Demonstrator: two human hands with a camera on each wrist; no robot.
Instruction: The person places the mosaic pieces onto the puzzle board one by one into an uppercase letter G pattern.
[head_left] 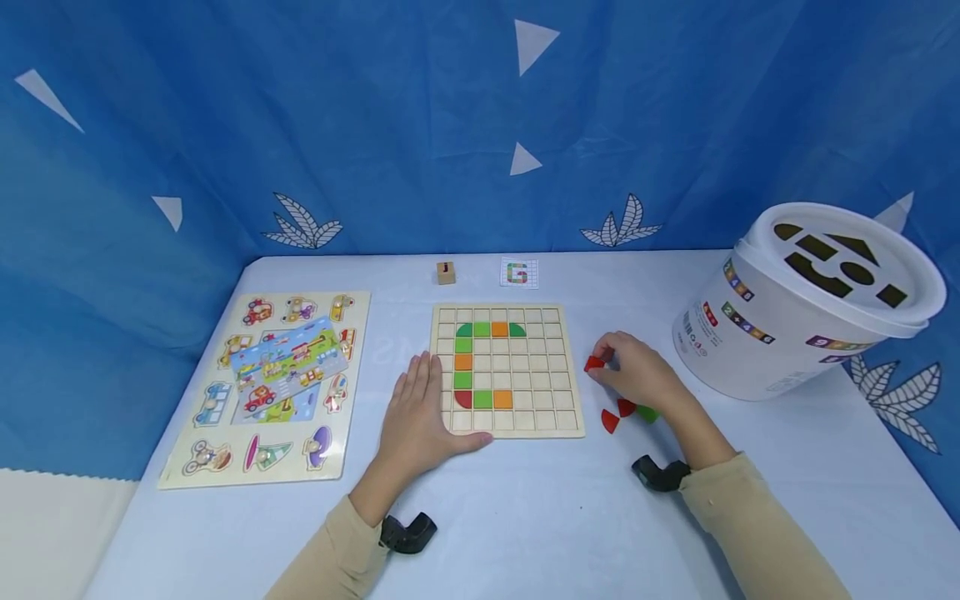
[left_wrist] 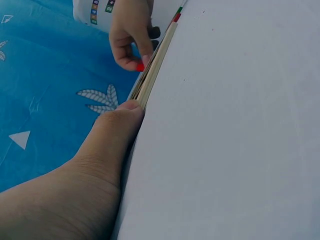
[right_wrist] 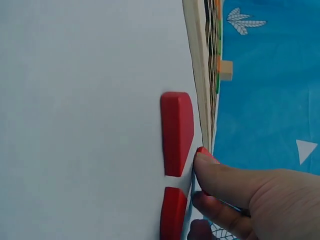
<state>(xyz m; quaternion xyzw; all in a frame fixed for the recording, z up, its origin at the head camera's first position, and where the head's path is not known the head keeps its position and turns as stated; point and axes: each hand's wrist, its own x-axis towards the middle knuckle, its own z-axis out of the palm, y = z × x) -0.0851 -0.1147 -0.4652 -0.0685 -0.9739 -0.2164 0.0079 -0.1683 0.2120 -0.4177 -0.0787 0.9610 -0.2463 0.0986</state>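
A wooden grid board [head_left: 540, 375] lies mid-table, with green and orange squares plus rounded green and red corner pieces forming a C-like outline. My left hand [head_left: 423, 417] rests with fingers extended along its left edge, the thumb [left_wrist: 112, 132] at the front edge. Just beyond the board's right side, my right hand [head_left: 637, 371] pinches a small red piece [head_left: 593, 363] between thumb and fingers. Below that hand lie a red quarter-round piece [head_left: 611, 422], another red piece [head_left: 626, 407] and a green piece [head_left: 647, 413], partly hidden by the wrist.
Behind the board sit a small wooden block [head_left: 446, 273] and a card [head_left: 519, 273] printed with a coloured G. At left is a knobbed vehicle puzzle [head_left: 180, 467] with picture cards [head_left: 288, 367] on it. A white bucket [head_left: 780, 333] with a shape-cut lid stands right.
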